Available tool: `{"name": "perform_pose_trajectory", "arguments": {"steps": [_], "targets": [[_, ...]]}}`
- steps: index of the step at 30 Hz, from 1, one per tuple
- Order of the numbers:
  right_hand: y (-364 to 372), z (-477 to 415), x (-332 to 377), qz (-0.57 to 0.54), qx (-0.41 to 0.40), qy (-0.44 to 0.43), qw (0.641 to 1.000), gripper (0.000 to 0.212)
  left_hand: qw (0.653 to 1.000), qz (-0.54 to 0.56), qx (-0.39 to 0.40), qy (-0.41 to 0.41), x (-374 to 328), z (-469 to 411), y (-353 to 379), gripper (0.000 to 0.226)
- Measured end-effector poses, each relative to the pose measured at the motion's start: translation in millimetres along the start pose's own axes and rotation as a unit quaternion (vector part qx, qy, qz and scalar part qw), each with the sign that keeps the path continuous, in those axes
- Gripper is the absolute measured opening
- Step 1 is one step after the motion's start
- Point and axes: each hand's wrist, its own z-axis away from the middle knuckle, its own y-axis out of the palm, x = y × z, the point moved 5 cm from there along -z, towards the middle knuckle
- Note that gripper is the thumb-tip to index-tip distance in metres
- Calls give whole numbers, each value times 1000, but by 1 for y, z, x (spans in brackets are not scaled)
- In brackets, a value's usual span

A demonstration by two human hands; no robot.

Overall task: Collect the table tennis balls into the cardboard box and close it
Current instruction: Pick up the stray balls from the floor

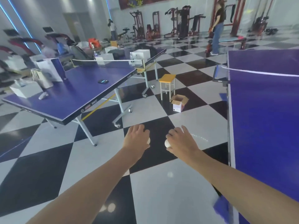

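A small white table tennis ball (167, 143) sits clasped in the curled fingers of the right hand (182, 140); a second white ball (148, 140) peeks from under the closed fingers of the left hand (135, 137). The open brown-and-white cardboard box (178, 103) stands on the checkered floor (161, 191) well ahead of both sets of fingers, slightly rightward, so the right hand is likely nearer.

— What is on the big blue table (77, 94)?
— A black phone (103, 81), white boxes and bags (47, 71), and a net (105, 60) across it.
— And on the floor?
— Black and white squares (161, 191). A little yellow stool (167, 84) stands there. Gym machines (182, 25) line the far wall
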Motion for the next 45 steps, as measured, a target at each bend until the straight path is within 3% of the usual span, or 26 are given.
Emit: {"name": "perform_pose_trajectory", "arguments": {"steps": [5, 14, 20, 35, 39, 45], "targets": [[16, -106, -34, 3, 5, 15, 1000, 44, 1000, -1, 9, 10, 49, -99, 23, 43], [108, -304, -120, 21, 52, 73, 996, 32, 998, 10, 3, 60, 110, -334, 73, 29], [141, -436, -198, -2, 61, 120, 991, 40, 993, 41, -11, 113, 140, -500, 84, 34], [290, -735, -395, -19, 101, 165, 981, 25, 985, 68, 27, 156, 174, -893, 167, 42], [313, -813, -452, -56, 114, 219, 967, 24, 984, 83, 32, 155, 191, -988, 177, 40], [343, -927, -515, -7, 182, 178, 967, 24, 979, 87, 36, 183, 209, -1122, 199, 37]]}}
